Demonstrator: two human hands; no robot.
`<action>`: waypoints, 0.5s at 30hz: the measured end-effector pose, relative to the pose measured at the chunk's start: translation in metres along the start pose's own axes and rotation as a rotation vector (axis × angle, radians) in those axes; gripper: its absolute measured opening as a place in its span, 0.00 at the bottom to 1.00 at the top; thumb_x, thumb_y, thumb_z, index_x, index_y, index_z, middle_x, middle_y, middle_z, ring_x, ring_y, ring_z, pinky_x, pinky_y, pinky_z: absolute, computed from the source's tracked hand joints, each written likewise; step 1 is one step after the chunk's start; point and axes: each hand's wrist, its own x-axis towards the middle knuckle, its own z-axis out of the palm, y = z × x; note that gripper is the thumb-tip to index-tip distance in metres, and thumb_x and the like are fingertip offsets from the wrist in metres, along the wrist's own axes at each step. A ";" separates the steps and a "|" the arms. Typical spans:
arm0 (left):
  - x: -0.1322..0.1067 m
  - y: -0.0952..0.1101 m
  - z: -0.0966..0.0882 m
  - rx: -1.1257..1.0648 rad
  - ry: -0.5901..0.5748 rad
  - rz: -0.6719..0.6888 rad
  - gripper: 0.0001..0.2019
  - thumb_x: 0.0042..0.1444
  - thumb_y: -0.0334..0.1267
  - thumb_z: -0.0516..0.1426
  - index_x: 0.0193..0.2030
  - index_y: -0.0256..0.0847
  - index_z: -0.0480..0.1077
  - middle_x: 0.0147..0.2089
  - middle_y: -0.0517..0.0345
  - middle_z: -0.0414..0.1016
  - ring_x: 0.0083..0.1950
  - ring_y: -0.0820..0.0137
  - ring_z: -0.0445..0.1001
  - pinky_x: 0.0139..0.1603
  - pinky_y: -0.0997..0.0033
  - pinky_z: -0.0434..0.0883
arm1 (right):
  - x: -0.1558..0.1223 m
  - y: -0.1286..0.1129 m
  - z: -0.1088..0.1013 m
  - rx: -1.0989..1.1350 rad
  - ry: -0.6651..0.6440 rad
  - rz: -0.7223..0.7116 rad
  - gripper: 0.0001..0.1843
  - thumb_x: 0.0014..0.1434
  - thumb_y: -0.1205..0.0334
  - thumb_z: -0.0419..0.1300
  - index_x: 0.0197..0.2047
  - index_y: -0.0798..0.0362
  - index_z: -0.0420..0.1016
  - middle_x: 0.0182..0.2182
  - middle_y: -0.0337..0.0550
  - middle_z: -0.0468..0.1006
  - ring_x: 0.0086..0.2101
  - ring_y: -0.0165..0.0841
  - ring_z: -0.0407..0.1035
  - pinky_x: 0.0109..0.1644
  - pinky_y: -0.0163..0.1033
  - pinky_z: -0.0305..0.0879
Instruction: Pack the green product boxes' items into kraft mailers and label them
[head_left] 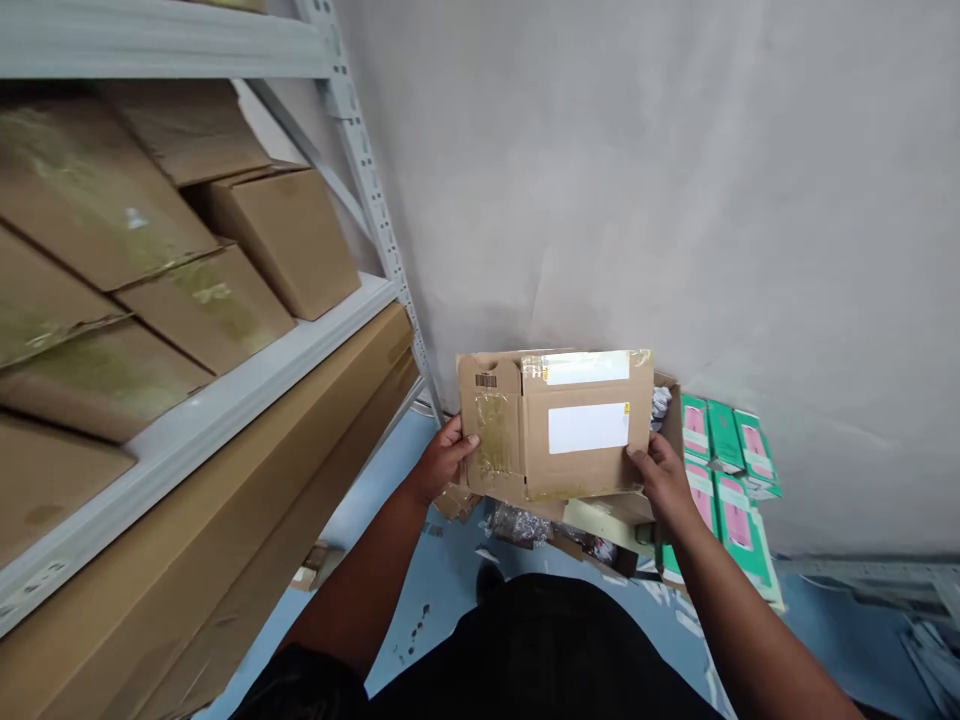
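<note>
Between my two hands I hold up a flattened cardboard box, its broad face turned toward me. White labels and clear tape show on its right panel, a small barcode and more tape on the left flap. My left hand grips the left edge, thumb on the front. My right hand pinches the right edge, its thumb also in front. The fingers behind the cardboard are partly hidden. Just behind and below it, an open carton with crumpled packing inside is partly covered.
Left stands a metal shelf loaded with brown cartons; a long carton lies below. Green and pink boxes are stacked at right. Plastic wrap and scraps lie on the blue floor. A grey wall rises ahead.
</note>
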 end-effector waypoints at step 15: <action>0.022 -0.099 0.265 0.112 -0.277 -0.122 0.30 0.54 0.43 0.56 0.65 0.41 0.70 0.57 0.52 0.80 0.61 0.53 0.73 0.59 0.58 0.70 | -0.153 0.044 -0.194 -0.045 0.419 -0.095 0.18 0.61 0.46 0.62 0.49 0.48 0.73 0.47 0.47 0.81 0.47 0.44 0.73 0.53 0.47 0.70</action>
